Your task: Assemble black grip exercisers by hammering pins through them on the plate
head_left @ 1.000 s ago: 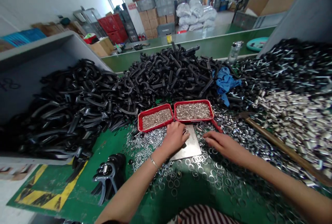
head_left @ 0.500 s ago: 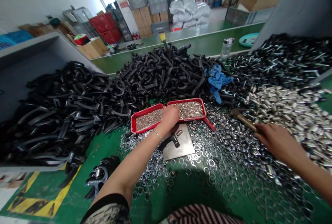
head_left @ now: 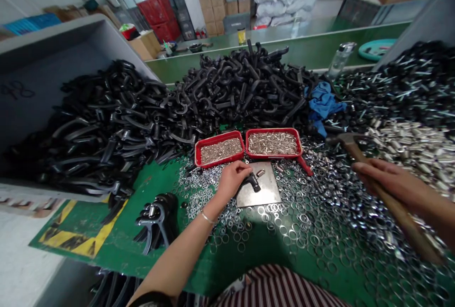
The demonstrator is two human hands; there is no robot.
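Note:
My left hand (head_left: 232,178) is closed in a pinch over the left part of a steel plate (head_left: 265,198). Its fingertips are at a black curved part (head_left: 253,183) lying on that plate; anything small between them is too hidden to make out. A short silvery cylinder (head_left: 260,173) lies beside the black part. My right hand (head_left: 387,181) grips the wooden handle of a hammer (head_left: 359,155), whose head points away to the left. Behind the plate stand two red trays, the left tray (head_left: 220,160) with tiny metal pieces and the right tray (head_left: 273,156) with small pins.
Black curved parts (head_left: 249,79) are heaped at the back and left. Metal rings (head_left: 298,221) spread over the green table. Silvery cylinders (head_left: 408,150) are piled at right. A blue cloth (head_left: 325,101) and a glass bottle (head_left: 341,60) are behind. Assembled parts (head_left: 156,221) sit front left.
My left hand has come back from the red trays to the black part on the plate. The hammer's long handle now shows past my right hand. The whole view has shifted.

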